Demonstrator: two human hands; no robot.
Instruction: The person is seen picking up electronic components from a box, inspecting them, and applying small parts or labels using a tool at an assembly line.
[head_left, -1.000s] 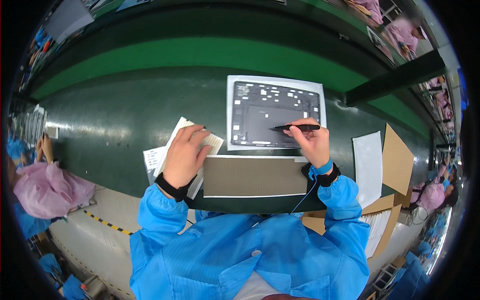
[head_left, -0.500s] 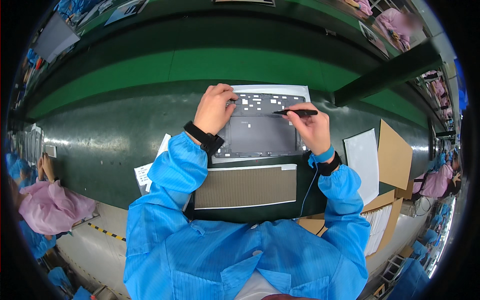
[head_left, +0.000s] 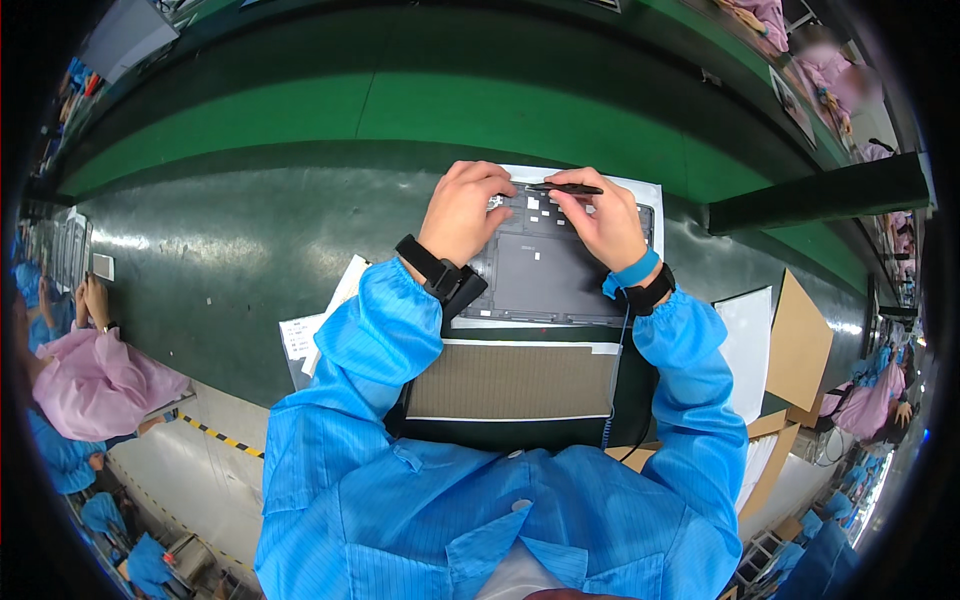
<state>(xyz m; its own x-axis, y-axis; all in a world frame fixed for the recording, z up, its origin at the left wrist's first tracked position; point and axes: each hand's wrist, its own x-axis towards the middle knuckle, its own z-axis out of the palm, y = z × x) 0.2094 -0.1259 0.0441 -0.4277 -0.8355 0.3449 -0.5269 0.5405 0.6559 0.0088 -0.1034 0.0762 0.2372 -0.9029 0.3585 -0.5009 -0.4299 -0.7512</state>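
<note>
A dark grey laptop cover (head_left: pixel 545 275), dotted with small white patches along its far part, lies on a white sheet (head_left: pixel 645 192). Bent fingers of my left hand (head_left: pixel 463 210) rest on its far left corner, the thumb apart from them, with a bit of white showing in the gap. My right hand (head_left: pixel 608 228) pinches what looks like a pair of black tweezers (head_left: pixel 578 189). Their tip points left at the cover's far edge, close to my left fingertips. What lies under the left fingers is hidden.
Nearer me lies a brown striped sheet (head_left: pixel 512 382) with white borders. White packs (head_left: pixel 748 345) and brown cardboard (head_left: pixel 798 340) are at right, papers (head_left: pixel 300 338) at left. A dark beam (head_left: pixel 815 207) juts over the table's right. A person in pink (head_left: pixel 105 380) sits at far left.
My right hand has moved the tweezers from the middle of the cover's patched part to its far edge. My left hand has slid farther onto the corner. The whole view has shifted slightly.
</note>
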